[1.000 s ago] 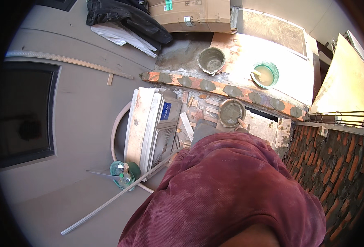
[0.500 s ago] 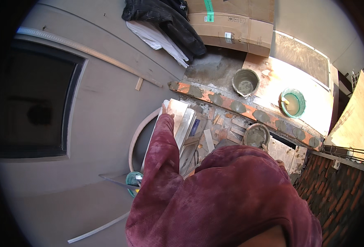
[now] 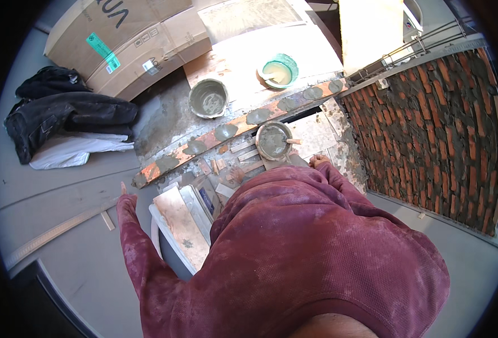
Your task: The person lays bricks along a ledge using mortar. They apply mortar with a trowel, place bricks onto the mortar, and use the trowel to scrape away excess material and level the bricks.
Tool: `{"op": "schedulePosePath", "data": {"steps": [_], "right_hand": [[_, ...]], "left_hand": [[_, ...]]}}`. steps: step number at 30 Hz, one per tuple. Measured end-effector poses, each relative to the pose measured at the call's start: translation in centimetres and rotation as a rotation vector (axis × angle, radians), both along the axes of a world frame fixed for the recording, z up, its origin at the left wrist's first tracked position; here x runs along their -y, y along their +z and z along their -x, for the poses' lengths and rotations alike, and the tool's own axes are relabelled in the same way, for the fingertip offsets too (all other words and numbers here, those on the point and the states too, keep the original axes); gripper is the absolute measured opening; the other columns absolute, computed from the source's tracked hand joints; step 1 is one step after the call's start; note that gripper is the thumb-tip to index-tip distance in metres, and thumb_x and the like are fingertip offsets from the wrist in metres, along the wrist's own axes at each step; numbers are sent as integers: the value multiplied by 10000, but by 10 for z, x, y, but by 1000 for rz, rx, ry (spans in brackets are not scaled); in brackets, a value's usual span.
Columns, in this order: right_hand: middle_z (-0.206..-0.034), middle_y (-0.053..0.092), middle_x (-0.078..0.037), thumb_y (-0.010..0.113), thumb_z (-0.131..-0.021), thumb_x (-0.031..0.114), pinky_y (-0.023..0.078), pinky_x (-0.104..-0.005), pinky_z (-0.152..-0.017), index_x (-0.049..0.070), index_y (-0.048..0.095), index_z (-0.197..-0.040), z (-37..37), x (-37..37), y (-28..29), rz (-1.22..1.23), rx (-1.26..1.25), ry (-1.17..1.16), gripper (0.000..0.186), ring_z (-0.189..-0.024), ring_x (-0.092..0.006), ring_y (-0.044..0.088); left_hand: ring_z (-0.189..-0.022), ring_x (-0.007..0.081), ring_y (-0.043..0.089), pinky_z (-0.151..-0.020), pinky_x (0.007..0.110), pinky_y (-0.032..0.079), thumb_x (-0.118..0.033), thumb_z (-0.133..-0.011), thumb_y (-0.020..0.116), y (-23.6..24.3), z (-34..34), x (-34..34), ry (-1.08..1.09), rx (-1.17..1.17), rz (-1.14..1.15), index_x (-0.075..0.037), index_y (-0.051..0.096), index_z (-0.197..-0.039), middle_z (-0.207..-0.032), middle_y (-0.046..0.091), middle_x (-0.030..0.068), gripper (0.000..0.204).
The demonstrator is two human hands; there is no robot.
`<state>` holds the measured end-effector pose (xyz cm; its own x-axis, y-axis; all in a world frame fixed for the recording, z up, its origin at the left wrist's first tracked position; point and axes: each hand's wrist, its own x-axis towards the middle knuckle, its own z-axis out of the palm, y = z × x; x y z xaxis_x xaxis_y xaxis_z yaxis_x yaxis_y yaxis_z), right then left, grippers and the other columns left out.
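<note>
Hiding both hands: maroon sleeve (image 3: pixel 147 253)

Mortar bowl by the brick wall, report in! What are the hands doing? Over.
Left hand open, stretched out over grey floor. Right hand mostly hidden, beside mortar bowl, grip unclear. Brick strips lie next to the bowl.

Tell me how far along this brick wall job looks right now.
The brick wall at right stands several courses high with mortar spread across its face. Mortar dabs are laid out along the long board, and three bowls of mix sit nearby, one just ahead of the right hand. The left hand stretches toward the floor, holding nothing. Loose brick slips are not yet laid.
</note>
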<state>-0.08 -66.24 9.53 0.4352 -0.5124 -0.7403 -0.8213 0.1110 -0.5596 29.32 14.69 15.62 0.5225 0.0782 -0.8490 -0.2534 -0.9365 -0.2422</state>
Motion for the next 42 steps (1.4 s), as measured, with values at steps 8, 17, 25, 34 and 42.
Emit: {"op": "schedulePosePath", "data": {"steps": [8,17,25,34,42], "right_hand": [[-880,738,-74,703,-820,273,527,-351,-749,87,739,-962,27,1,21,174,-174,465,237,-808,-186,666],[-868,721,-68,785,-848,300,526,-302,-701,14,721,-986,72,50,-33,177,-332,258,323,-776,-147,630],[-892,725,-92,769,-849,318,530,-319,-740,12,719,-1002,142,143,-33,-8,-293,442,347,-818,-172,647],[-919,730,-119,750,-849,340,534,-338,-785,9,716,-1021,149,220,-56,-121,-261,588,374,-864,-201,667],[-944,734,-142,734,-850,359,538,-355,-824,6,714,-1037,80,237,-89,-142,-143,845,399,-905,-226,685]], "left_hand": [[-1034,261,635,-977,402,473,-246,-910,659,78,49,535,-106,-142,937,-424,10,-1562,-1389,558,153,937],[-1201,333,588,-997,436,470,-349,-969,539,44,112,487,-365,-200,636,-209,366,-1493,-1337,594,160,570],[-1032,266,620,-876,400,488,-391,-957,547,-25,246,278,147,-76,264,-98,702,-1083,-1113,665,108,354],[-767,168,603,-633,326,485,-392,-984,527,-138,419,426,558,443,760,-141,654,-1026,-866,659,65,284],[-767,158,607,-626,317,477,-364,-976,566,-122,423,434,1199,78,750,-135,646,-1154,-909,679,74,300]]}}
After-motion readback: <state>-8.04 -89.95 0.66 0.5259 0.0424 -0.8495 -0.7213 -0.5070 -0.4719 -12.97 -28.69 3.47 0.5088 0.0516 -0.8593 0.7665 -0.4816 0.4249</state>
